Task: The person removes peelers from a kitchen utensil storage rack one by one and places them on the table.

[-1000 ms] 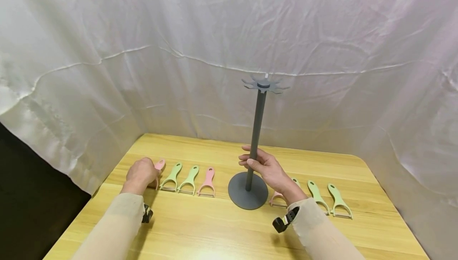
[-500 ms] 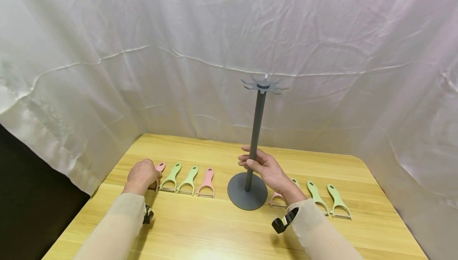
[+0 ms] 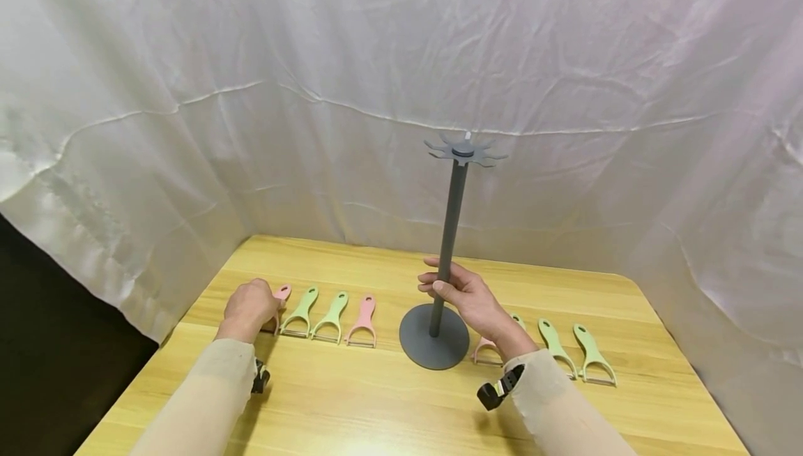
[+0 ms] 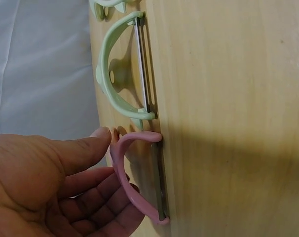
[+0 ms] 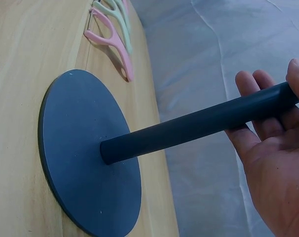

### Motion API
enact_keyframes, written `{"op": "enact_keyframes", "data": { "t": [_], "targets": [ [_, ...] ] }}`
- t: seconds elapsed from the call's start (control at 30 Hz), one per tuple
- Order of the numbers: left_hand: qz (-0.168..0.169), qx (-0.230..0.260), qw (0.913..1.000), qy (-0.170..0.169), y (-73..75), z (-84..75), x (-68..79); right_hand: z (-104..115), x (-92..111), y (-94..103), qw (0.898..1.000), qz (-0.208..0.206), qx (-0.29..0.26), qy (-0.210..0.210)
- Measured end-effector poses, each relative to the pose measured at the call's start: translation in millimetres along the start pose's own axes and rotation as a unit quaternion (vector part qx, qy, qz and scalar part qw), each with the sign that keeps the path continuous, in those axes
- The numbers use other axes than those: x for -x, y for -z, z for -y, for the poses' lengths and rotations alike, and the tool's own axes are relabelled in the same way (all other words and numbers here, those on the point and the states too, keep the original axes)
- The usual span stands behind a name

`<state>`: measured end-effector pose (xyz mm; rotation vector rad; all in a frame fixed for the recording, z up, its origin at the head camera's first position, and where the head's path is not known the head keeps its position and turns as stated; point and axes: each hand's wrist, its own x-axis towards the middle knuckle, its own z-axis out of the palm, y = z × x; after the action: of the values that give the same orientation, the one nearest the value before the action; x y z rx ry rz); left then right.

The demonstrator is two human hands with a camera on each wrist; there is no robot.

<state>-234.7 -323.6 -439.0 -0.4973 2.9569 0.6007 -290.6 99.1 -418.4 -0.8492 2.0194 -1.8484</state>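
Note:
At the left end of a row of peelers lies a pink peeler (image 4: 124, 165). My left hand (image 3: 247, 306) holds it between thumb and fingers near the top of its arched head, its blade side against the table. In the head view that hand covers much of the peeler. My right hand (image 3: 470, 299) grips the dark grey pole of an upright stand (image 3: 450, 226), thumb on one side and fingers round the other. The stand has a round flat base (image 5: 85, 148) on the table and a notched, star-shaped top (image 3: 464, 152).
Two green peelers (image 3: 301, 311) and another pink peeler (image 3: 364, 320) lie between the left hand and the stand. Right of the base are a pink peeler (image 3: 488, 353), partly behind my right wrist, and several green peelers (image 3: 592, 353). White curtain (image 3: 351, 163) surrounds the wooden table (image 3: 351, 407).
My left hand has shifted very slightly to the right over the pink peeler. The right hand keeps its place on the pole, and the stand has not moved.

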Motion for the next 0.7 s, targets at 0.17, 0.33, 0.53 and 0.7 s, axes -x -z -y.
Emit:
{"op": "enact_keyframes", "data": {
  "t": [0.17, 0.33, 0.53, 0.7],
  "targets": [
    [-0.003, 0.003, 1.0000, -0.002, 1.0, -2.3, -1.3, 1.7, -0.4, 1.6, 1.000, -0.001, 0.010, -0.004],
    [-0.008, 0.008, 0.9999, -0.009, 2.5, -10.5, 0.0, 4.2, 1.7, 3.4, 1.000, -0.006, 0.026, -0.008],
    [-0.023, 0.024, 0.9981, -0.052, 4.7, -28.0, 12.4, 5.6, 6.9, 3.7, 0.996, -0.045, 0.066, -0.027],
    [-0.052, 0.018, 0.9925, -0.109, 5.9, -50.1, 33.9, 8.7, 18.9, 3.5, 0.985, -0.104, 0.128, -0.049]
  ]
}}
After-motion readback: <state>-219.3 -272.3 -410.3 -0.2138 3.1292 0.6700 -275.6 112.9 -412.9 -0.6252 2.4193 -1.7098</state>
